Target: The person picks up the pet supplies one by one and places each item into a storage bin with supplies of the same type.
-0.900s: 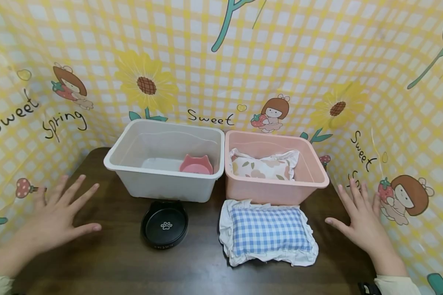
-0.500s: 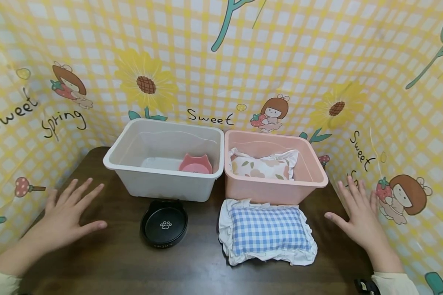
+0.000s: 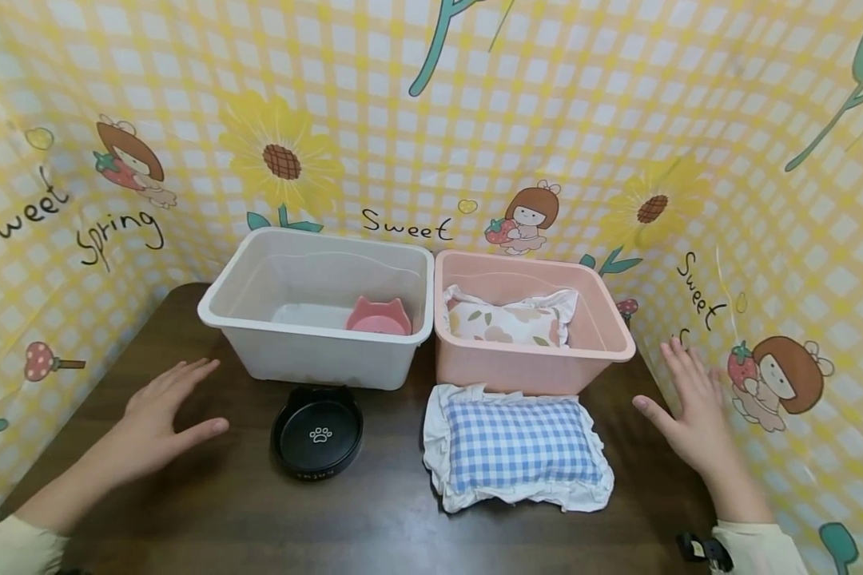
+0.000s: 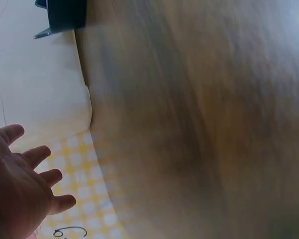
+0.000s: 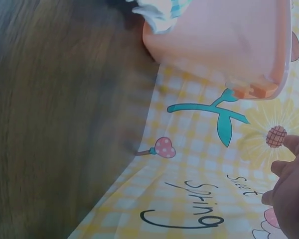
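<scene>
My left hand [image 3: 157, 419] hovers over the table's left side with fingers straight and holds nothing. Nearest to it is a black cat-eared pet bowl [image 3: 318, 438] with a white paw print, standing in front of the grey bin. On the right, my right hand [image 3: 696, 407] is spread and holds nothing, right of the pillow. That pillow [image 3: 521, 443] is blue-and-white checked with a white ruffled edge and lies flat before the pink bin. In the left wrist view the fingers [image 4: 52, 178] are extended; in the right wrist view the fingers [image 5: 281, 168] point toward the cloth wall.
A grey bin [image 3: 316, 355] holds a pink cat-eared bowl [image 3: 379, 317]. Beside it, a pink bin [image 3: 525, 367] holds a floral pillow [image 3: 507, 319]. Yellow checked cloth [image 3: 403, 144] surrounds the dark wooden table [image 3: 374, 527] at the back and sides.
My left hand has moved right toward the black bowl and turned, its fingers closer together. My right hand has shifted only slightly. The bins, bowls and pillows stay where they were.
</scene>
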Tool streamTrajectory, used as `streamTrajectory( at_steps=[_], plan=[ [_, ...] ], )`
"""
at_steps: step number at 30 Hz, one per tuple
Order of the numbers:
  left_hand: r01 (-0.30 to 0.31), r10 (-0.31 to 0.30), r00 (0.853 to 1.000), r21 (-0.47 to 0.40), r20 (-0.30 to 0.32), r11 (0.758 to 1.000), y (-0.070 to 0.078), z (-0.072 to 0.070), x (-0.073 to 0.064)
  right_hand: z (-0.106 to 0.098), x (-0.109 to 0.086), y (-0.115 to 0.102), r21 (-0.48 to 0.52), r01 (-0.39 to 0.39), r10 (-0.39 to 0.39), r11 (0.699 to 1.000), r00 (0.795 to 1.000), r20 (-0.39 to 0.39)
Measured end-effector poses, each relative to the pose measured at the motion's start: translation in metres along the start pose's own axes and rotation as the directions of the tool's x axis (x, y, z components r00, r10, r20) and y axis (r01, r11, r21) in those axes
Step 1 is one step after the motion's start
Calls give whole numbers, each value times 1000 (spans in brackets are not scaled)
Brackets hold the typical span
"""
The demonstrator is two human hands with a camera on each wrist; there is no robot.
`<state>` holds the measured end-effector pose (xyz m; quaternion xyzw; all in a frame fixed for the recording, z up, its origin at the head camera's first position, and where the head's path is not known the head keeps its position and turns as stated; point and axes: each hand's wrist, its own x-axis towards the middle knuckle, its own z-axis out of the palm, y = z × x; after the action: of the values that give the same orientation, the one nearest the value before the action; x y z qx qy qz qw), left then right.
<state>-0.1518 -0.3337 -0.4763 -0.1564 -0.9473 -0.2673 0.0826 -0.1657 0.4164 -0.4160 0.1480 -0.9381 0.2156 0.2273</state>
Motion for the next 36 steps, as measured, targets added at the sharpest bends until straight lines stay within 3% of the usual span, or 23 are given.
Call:
streamTrajectory(
  at_steps=[5,12,27,36],
  plan=[
    [49,-47,999,-85,22,995,9,3,5,3,2,-1,82,-28,31,996,999,-27],
    [110,-106,994,-118,34,987,22,12,14,5,6,-5,148,-78,86,986,995,-46],
    [124,-120,992,-168,34,978,33,37,32,13,22,-10,217,-165,183,962,981,-64],
    [102,-101,995,-189,18,977,41,49,42,18,32,-11,250,-233,260,940,962,-79]
  ],
)
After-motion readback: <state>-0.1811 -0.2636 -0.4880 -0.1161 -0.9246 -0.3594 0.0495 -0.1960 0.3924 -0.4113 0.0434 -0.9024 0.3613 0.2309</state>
